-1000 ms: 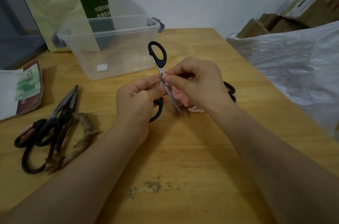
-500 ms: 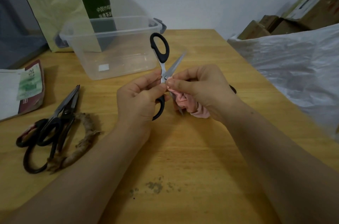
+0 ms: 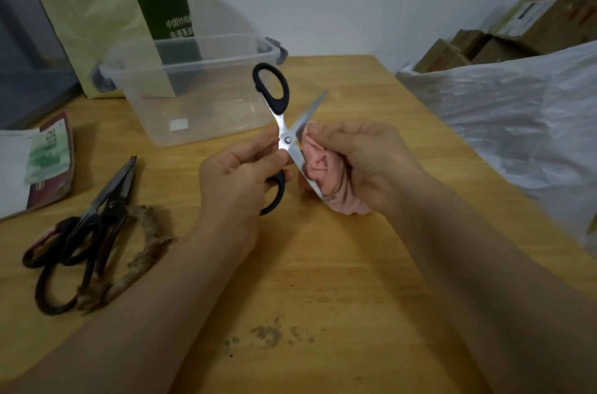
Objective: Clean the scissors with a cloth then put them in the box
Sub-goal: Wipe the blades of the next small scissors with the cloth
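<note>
Head view, centre frame: the black-handled steel scissors [image 3: 281, 122], closed a second ago, now splay into an X! The left hand [image 3: 235, 180] pinches them near the pivot; the right hand [image 3: 365, 164] grips the bunched pink cloth [image 3: 326, 174] against one blade. The clear plastic box [image 3: 193, 93] sits behind.

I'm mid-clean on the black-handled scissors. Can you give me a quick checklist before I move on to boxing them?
1. Grip on the scissors: ok. The left hand pinches them at the pivot.
2. Cloth contact: ok. The right hand holds the pink cloth against the lower blade.
3. Blades closed for boxing: not ok. They stand crossed open, and the upper tip is bare.
4. Blades clean: cannot tell.
5. Box ready: ok. The clear box stands behind the hands with no lid on it.
6. Other scissors: ok. They lie on the table to the left, apart from both hands.
</note>
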Action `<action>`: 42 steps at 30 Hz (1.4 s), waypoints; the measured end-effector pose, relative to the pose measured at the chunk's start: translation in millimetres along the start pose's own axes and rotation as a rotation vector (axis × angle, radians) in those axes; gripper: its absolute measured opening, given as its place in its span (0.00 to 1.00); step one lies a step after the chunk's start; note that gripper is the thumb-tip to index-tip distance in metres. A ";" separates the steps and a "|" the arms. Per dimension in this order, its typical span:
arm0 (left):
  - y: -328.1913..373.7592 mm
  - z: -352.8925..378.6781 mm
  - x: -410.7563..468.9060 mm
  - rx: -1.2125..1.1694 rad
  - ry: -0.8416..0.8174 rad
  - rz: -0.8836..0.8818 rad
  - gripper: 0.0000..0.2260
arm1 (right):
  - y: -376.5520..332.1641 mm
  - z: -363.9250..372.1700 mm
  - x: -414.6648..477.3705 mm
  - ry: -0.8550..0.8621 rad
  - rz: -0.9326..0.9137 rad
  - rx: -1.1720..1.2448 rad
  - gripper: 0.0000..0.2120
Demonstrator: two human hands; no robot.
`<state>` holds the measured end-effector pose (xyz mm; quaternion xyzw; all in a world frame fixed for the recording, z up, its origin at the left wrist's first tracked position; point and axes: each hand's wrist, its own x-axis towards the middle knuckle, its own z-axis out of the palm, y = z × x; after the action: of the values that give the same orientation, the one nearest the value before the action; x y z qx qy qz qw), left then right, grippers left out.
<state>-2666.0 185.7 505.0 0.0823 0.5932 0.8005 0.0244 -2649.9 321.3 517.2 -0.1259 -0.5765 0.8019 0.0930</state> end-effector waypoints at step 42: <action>7.6 -8.0 7.1 -0.072 0.004 0.060 0.17 | -7.5 -11.6 -0.9 -0.177 -0.093 -0.468 0.03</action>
<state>-2673.8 176.8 510.7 0.0975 0.5614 0.8218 0.0019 -2645.5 333.9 520.8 -0.0468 -0.7576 0.6493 0.0474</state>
